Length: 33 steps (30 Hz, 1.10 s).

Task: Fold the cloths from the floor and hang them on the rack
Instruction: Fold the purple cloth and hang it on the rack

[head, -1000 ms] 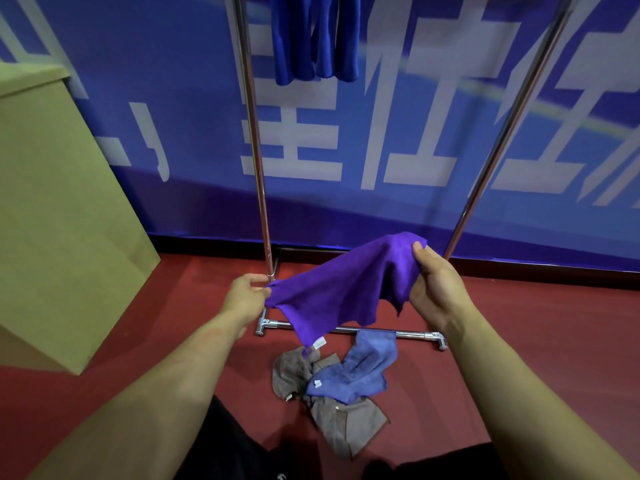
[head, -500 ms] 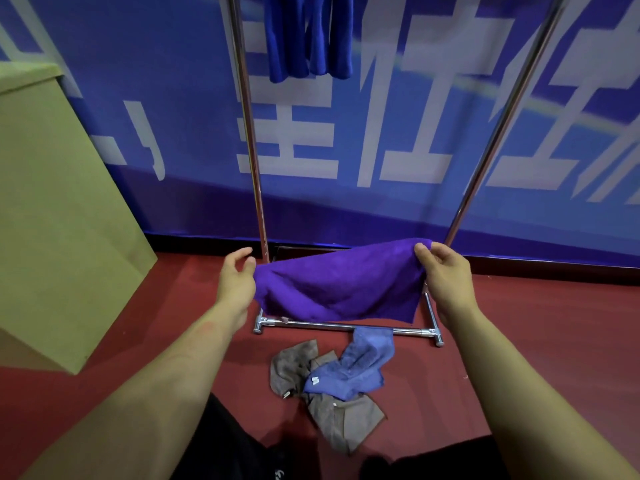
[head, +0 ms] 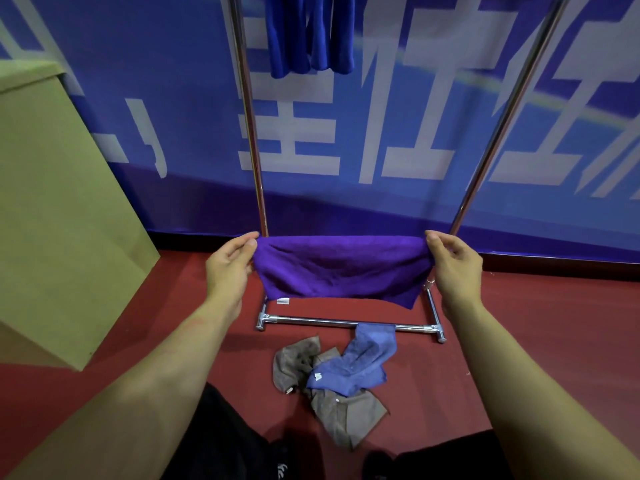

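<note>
The steel rack (head: 349, 320) fills mid-frame. I hold the purple cloth (head: 341, 268) stretched at centre, left hand (head: 230, 268) and right hand (head: 453, 265) pinching its top corners, other fingers loose. Uneven tension could skew the fold, dropping a corner onto the floor pile (head: 339, 375).

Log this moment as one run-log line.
left hand: pinching purple cloth corner | right hand: pinching opposite corner | cloth: stretched, airborne | floor pile: waiting | rack: blue cloths hung

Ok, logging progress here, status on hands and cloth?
Left hand and right hand: each pinching a top corner. Purple cloth stretched flat, unhung. Rack ahead, nothing blocking. Blue cloth and grey cloths on floor.
</note>
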Available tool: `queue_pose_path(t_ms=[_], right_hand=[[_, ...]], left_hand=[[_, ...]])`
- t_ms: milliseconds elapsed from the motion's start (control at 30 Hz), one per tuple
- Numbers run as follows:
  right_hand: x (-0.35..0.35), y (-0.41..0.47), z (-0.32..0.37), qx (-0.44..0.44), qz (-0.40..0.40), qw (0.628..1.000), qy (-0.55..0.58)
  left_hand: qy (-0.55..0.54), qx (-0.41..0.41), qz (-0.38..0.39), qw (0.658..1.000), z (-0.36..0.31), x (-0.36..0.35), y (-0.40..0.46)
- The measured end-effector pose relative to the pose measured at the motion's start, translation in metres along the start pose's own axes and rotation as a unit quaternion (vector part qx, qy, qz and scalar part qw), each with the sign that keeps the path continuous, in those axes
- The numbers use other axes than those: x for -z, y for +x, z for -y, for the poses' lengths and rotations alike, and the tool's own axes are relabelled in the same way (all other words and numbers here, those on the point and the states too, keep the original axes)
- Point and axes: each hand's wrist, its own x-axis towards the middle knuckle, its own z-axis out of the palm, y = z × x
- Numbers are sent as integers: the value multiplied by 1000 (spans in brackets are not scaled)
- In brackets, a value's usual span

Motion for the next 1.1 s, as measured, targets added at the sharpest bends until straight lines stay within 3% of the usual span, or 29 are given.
queue_pose_path(t_ms=[133, 500, 833, 1100], right_hand=[[4, -3, 8, 11, -24, 999, 17], [8, -8, 19, 20, 23, 994, 105], [11, -15, 38, 27, 8, 976, 215], [15, -12, 31, 32, 54, 982, 179]], left_hand=[[42, -58, -11, 997, -5, -3, -3], [59, -154, -40, 986, -19, -13, -16], [13, -209, -41, 977, -41, -15, -25], [63, -186, -5, 981, -41, -13, -23]])
